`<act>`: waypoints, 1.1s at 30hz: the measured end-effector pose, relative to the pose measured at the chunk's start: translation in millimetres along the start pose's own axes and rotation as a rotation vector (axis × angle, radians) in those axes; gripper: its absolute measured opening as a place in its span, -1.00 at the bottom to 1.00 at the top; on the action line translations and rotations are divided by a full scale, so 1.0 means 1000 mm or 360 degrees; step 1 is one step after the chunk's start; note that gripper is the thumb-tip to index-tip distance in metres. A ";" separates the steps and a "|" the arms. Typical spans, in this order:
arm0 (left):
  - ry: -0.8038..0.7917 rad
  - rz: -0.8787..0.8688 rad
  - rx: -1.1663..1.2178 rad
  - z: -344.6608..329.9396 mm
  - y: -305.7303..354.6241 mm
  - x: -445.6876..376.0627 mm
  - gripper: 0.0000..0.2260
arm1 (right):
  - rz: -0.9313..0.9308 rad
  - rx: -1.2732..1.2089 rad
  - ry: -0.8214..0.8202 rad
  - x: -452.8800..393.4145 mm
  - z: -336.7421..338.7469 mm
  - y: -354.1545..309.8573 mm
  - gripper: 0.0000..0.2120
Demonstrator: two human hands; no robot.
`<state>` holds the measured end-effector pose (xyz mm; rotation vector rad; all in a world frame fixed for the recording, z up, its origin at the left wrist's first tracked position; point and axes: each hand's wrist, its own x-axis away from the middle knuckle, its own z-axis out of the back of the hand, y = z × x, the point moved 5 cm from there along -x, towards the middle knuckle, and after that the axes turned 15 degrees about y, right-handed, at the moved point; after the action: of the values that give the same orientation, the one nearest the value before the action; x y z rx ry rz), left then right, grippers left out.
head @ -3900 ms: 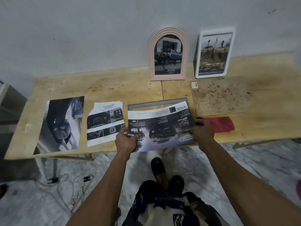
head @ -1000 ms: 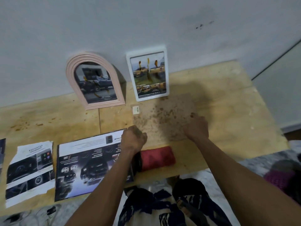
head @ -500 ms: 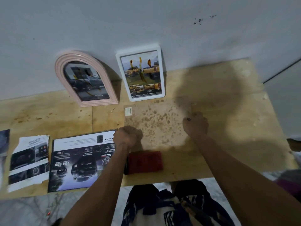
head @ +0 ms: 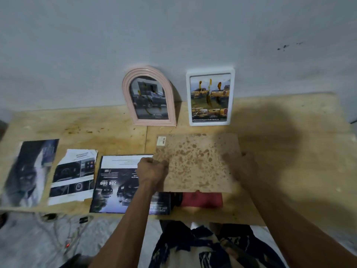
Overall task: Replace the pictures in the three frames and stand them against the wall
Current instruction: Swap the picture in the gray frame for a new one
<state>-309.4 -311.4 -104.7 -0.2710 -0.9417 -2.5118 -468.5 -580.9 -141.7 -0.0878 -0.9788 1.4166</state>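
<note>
Head view. Stained backing board (head: 199,163) lifted off the desk (head: 289,151) at its near edge and held over the red cloth (head: 202,199), where half a second earlier both fists pressed down on it flat. Left hand (head: 152,170) clenched on the board's left edge; right hand (head: 241,167) at the right edge, blurred, so its grip impossible to tell. Two frames done: pink arched frame (head: 149,96) and white frame (head: 210,97) upright against the wall (head: 173,35), each with a truck picture. Third frame hidden beneath the dark brochure page (head: 119,182). Torn page (head: 73,176) and large dark print (head: 29,173) flat to the left. Judged: board freed for closing the third frame.
</note>
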 end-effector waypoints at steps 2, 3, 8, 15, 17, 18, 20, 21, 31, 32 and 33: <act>0.0026 0.0045 0.0088 0.025 -0.018 -0.019 -0.58 | 0.0118 0.0009 -0.0096 0.026 -0.024 -0.012 -0.14; 0.0025 0.0051 0.0114 0.038 -0.027 -0.028 -0.58 | 0.0175 0.0023 -0.0128 0.039 -0.036 -0.017 -0.09; -0.0005 0.0032 0.0099 0.094 -0.075 -0.076 -0.63 | 0.0254 -0.0050 -0.0077 0.112 -0.086 -0.026 -0.14; -0.0121 -0.0263 -0.0112 0.131 -0.123 -0.116 -0.78 | 0.0424 -0.0145 0.0002 0.172 -0.123 -0.018 -0.22; -0.0061 -0.0335 -0.0167 0.143 -0.132 -0.125 -0.80 | 0.0466 -0.0155 0.0071 0.181 -0.119 -0.014 -0.15; -0.0029 -0.0379 -0.0200 0.148 -0.137 -0.131 -0.80 | 0.0478 -0.0164 0.0104 0.184 -0.117 -0.012 -0.11; -0.0024 -0.0433 -0.0262 0.155 -0.149 -0.143 -0.83 | 0.0482 -0.0180 0.0126 0.190 -0.110 -0.012 -0.08; -0.0035 -0.0429 -0.0271 0.157 -0.154 -0.148 -0.82 | 0.0501 -0.0178 0.0132 0.191 -0.108 -0.013 -0.09; -0.0146 -0.0284 -0.0260 0.150 -0.170 -0.175 -0.85 | 0.0358 -0.0307 0.0142 0.185 -0.107 0.000 -0.03; -0.0134 -0.0261 -0.0251 0.150 -0.171 -0.176 -0.85 | 0.0353 -0.0317 0.0142 0.184 -0.108 0.002 0.00; -0.0120 -0.0241 -0.0237 0.149 -0.171 -0.177 -0.84 | 0.0351 -0.0314 0.0141 0.182 -0.109 0.004 0.02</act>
<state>-228.9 -38.3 -149.9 -0.3551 -0.8327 -2.7333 -432.8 -372.7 -119.0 -0.4121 -1.0573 1.4985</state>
